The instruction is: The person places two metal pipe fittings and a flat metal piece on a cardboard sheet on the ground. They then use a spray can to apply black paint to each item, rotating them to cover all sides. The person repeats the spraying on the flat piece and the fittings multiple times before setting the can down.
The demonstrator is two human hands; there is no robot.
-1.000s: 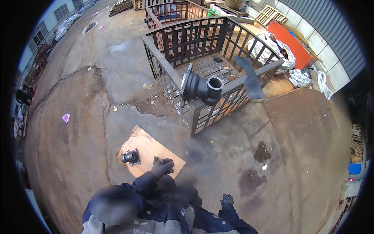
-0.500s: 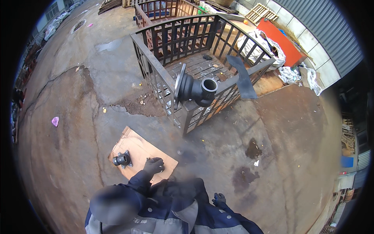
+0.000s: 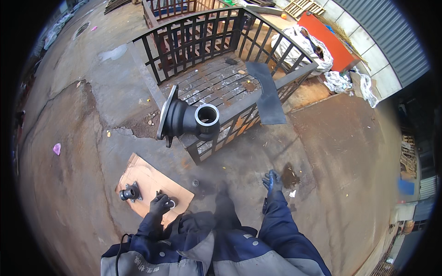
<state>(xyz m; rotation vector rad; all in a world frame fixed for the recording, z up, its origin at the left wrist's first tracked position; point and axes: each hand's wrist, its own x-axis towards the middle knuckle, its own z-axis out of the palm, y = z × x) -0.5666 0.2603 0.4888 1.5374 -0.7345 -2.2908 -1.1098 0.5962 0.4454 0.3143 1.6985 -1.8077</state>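
Observation:
My gloved left hand (image 3: pixel 160 204) is low over a sheet of cardboard (image 3: pixel 142 172) on the ground, its fingers curled. Against the fingers shows a small round thing with a pale rim (image 3: pixel 171 204); the hand hides most of it. To the left on the cardboard lies a black flanged pipe fitting (image 3: pixel 130 192). My right hand (image 3: pixel 273 181), also gloved, reaches forward over bare concrete, fingers extended and holding nothing. Ahead, a larger black flanged pipe elbow (image 3: pixel 184 115) rests at the near corner of a metal cage, its machined round mouth facing up.
The barred metal cage (image 3: pixel 195 20) has a slatted floor. A dark flat sheet (image 3: pixel 267 94) hangs over its near rail. Beyond stand a white bulk bag (image 3: pixel 299 43) and an orange panel (image 3: pixel 329 41). A small round object (image 3: pixel 195 183) stands beside the cardboard.
My right hand has swung forward from beside my body, fingers stretched. My left hand stays over the cardboard, and the pale-rimmed thing now shows beside it. The view has shifted slightly.

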